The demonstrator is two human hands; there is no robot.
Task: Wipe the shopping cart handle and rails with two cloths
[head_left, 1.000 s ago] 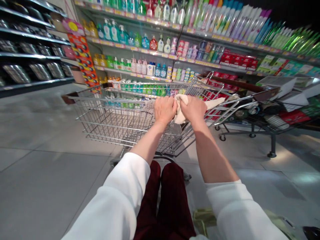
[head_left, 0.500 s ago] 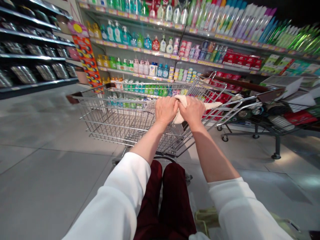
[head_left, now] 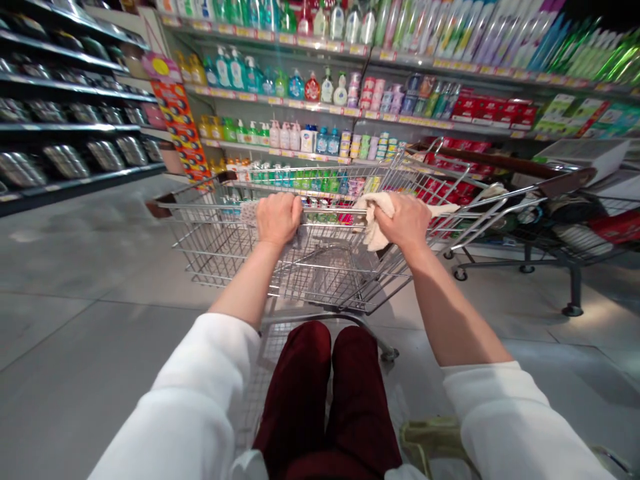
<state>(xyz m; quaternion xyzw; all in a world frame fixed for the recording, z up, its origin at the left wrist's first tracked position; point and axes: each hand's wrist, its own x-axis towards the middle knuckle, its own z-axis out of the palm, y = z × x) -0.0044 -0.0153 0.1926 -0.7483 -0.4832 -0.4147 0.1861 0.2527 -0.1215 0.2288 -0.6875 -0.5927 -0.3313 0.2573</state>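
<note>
A wire shopping cart [head_left: 333, 213] stands sideways in front of my knees, its near top rail running under both hands. My left hand [head_left: 278, 219] is wrapped round this rail with a pale speckled cloth [head_left: 249, 212] sticking out on its left side. Farther right along the same rail, my right hand [head_left: 406, 220] grips a cream cloth [head_left: 373, 227]. The cloth bunches up left of the fingers, and a pointed end trails out to the right. Both palms are hidden, as is the part of each cloth inside the grip.
Shelves [head_left: 280, 100] of pump bottles, spray cans and boxes rise behind the cart. Metal pots [head_left: 65, 163] fill racks at left. A second cart [head_left: 575, 287], loaded with boxes, stands at right. An olive-green object [head_left: 435, 437] lies low beside my right leg.
My hands, side by side on the rail before, are now apart. The left has slid left with the speckled cloth; the right sits slightly farther right with the cream cloth.
</note>
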